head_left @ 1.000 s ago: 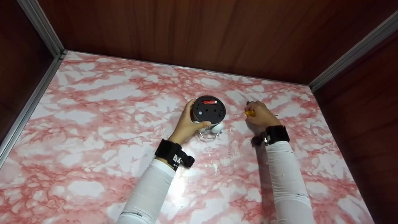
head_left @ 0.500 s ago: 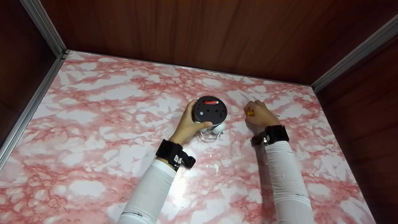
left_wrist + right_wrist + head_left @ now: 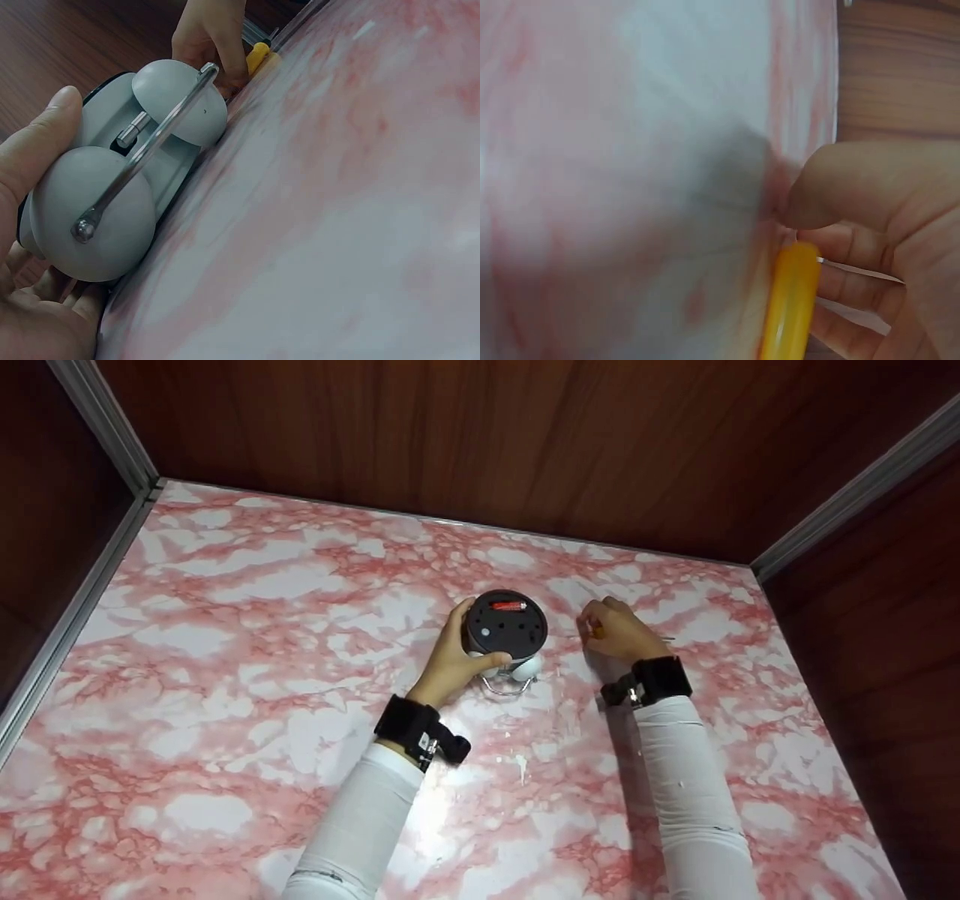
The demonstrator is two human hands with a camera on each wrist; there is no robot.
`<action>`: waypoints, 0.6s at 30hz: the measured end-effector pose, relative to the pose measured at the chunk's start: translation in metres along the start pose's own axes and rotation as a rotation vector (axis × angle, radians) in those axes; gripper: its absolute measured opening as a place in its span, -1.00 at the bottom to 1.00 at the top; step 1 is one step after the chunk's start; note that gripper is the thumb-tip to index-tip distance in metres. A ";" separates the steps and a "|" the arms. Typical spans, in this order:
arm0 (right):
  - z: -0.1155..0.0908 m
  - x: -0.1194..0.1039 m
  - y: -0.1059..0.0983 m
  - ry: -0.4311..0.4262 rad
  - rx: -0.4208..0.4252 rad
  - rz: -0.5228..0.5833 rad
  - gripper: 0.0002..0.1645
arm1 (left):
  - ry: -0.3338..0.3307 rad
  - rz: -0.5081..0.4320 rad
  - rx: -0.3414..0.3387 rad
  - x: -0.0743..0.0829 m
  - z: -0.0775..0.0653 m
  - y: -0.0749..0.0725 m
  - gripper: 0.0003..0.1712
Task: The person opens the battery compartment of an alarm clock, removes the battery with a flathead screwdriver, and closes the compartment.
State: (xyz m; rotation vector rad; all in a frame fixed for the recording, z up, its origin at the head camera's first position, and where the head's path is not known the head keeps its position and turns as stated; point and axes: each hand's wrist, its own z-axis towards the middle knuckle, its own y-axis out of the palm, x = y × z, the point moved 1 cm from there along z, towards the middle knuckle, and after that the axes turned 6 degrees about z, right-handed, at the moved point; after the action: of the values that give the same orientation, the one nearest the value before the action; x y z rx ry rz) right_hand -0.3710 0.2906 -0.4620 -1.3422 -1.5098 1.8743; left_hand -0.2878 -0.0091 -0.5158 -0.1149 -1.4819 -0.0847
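Observation:
My left hand (image 3: pixel 454 652) grips a twin-bell alarm clock (image 3: pixel 517 643) by its side, thumb over the edge. The clock's black back faces up, a red battery (image 3: pixel 508 606) lying in its uncovered slot. Two pale bells and a metal handle (image 3: pixel 150 154) show in the left wrist view. To the right, my right hand (image 3: pixel 619 631) is bent over a screwdriver with a yellow handle (image 3: pixel 789 307), its thin shaft (image 3: pixel 667 638) reaching out past the hand. The thumb tip is down at the table; I cannot tell whether the fingers pinch anything.
Pink-and-white marbled table (image 3: pixel 247 660) lies under both hands. Dark wood panels (image 3: pixel 450 435) stand behind and at both sides, with metal strips at the corners. Each wrist wears a black camera band (image 3: pixel 660 679).
My right hand has shifted slightly left, and less of the yellow handle shows between its fingers. A small dark thing seen by its fingertips earlier no longer shows. My left hand and the clock hold still.

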 end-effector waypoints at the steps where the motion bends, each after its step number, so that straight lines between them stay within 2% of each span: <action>1: 0.001 -0.002 0.000 -0.019 0.010 -0.009 -0.65 | -0.001 0.007 0.001 0.000 0.000 0.000 0.24; 4: 0.006 -0.012 -0.002 -0.010 0.031 -0.015 -0.60 | -0.001 0.023 0.002 0.001 0.000 -0.001 0.24; 9: 0.012 -0.037 -0.005 0.088 0.055 0.022 -0.53 | 0.010 0.007 0.004 0.002 0.000 -0.002 0.23; 18: 0.021 -0.073 -0.006 0.154 0.118 0.057 -0.55 | 0.020 -0.038 0.003 0.001 0.000 0.000 0.23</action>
State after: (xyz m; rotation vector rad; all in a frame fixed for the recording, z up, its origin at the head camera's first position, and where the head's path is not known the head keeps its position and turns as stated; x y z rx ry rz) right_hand -0.3559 0.2254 -0.4261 -1.4520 -1.2780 1.8176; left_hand -0.2878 -0.0085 -0.5148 -0.0831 -1.4649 -0.1145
